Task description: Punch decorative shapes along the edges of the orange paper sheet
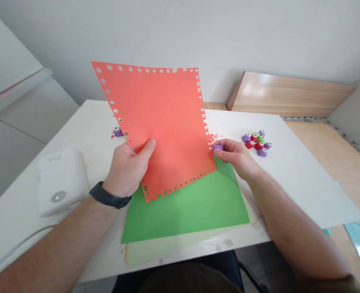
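Note:
My left hand (129, 165) grips an orange sheet of paper (164, 114) at its left edge, thumb on the front face. Small punched shapes run along the sheet's edges, and it is held tilted up. In my right hand (236, 156) is a purple craft punch (218, 149), pinched between thumb and fingers at the sheet's lower right edge. Whether the paper sits in its slot I cannot tell. Under the orange sheet lies a green sheet (192, 211). Tiny orange paper bits (215, 137) are scattered just beyond the punch.
Several purple, red and green craft punches (257, 142) cluster on the right of the white table (289, 175). Another purple punch (118, 132) is partly behind the orange sheet. A white device (62, 179) with a cable stands at left. A pale sheet (180, 248) shows beneath the green one.

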The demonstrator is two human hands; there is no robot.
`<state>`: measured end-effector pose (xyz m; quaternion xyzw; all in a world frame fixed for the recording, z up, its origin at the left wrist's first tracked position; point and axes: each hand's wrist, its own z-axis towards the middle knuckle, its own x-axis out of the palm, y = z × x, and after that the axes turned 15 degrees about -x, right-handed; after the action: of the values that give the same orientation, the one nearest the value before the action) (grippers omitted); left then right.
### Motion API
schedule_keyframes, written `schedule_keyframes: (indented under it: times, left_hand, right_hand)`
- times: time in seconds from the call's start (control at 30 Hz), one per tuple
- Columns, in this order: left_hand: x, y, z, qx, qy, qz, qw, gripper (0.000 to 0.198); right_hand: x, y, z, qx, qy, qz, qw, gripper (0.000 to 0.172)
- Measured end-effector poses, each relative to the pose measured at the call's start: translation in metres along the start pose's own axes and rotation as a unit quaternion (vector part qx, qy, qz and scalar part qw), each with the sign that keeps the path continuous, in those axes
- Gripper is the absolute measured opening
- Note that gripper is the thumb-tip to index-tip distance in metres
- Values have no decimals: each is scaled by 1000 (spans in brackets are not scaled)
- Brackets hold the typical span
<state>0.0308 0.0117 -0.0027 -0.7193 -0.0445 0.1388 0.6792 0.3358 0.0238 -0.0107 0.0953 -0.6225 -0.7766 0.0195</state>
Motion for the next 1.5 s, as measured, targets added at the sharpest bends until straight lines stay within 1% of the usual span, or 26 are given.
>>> schedule_keyframes:
  times: [0.13, 0.33, 0.4, 0.47, 0.57, 0.63, 0.67, 0.73, 0.8, 1.03, 1.1, 1.2, 1.3, 1.37, 1.5]
  left_hand:
    - [1, 2, 0, 6, 4, -14, 1000, 42]
    - [2, 3, 1, 22, -6, -4, 1000, 39]
    - [2, 4, 2, 28, -3, 6, 1000, 40]
    - [1, 4, 2, 34, -5, 15, 999, 42]
    - [1, 3, 2, 44, -13, 28, 999, 43]
    - [0, 3, 1, 45, -15, 33, 998, 42]
    - [0, 4, 2, 44, -15, 35, 998, 43]
    - [-1, 5, 2, 43, -13, 39, 998, 43]
    - [-1, 6, 4, 45, -12, 45, 998, 43]
    - [-2, 8, 6, 46, -8, 42, 998, 42]
    - [-1, 7, 5, 44, -11, 42, 998, 43]
    - [0, 6, 4, 44, -12, 38, 998, 41]
    - [0, 6, 4, 46, -12, 34, 998, 41]
    - [-1, 7, 5, 47, -13, 37, 998, 41]
    - [-1, 9, 5, 48, -18, 40, 998, 41]
  right_hand:
    - [0, -1, 0, -1, -4, 0, 1000, 35]
    - [2, 3, 1, -3, -12, -7, 1000, 38]
    - [1, 5, 3, -4, -33, -14, 999, 38]
    - [-2, 4, 6, -16, -70, -30, 997, 39]
    - [-11, -1, 10, -60, -128, -106, 984, 41]
    - [-16, -5, 12, -100, -163, -194, 962, 42]
    - [-18, -6, 12, -117, -169, -238, 949, 43]
    - [-21, -7, 12, -140, -163, -299, 930, 43]
    - [-22, -7, 11, -147, -145, -325, 923, 43]
    - [-20, -13, 11, -142, -121, -332, 925, 44]
    - [-20, -17, 12, -136, -117, -318, 931, 46]
    - [-21, -22, 13, -119, -134, -269, 946, 51]
    - [-23, -28, 15, -114, -152, -233, 954, 48]
    - [-24, -30, 15, -114, -146, -227, 956, 46]
    - [-25, -27, 14, -97, -141, -247, 954, 48]
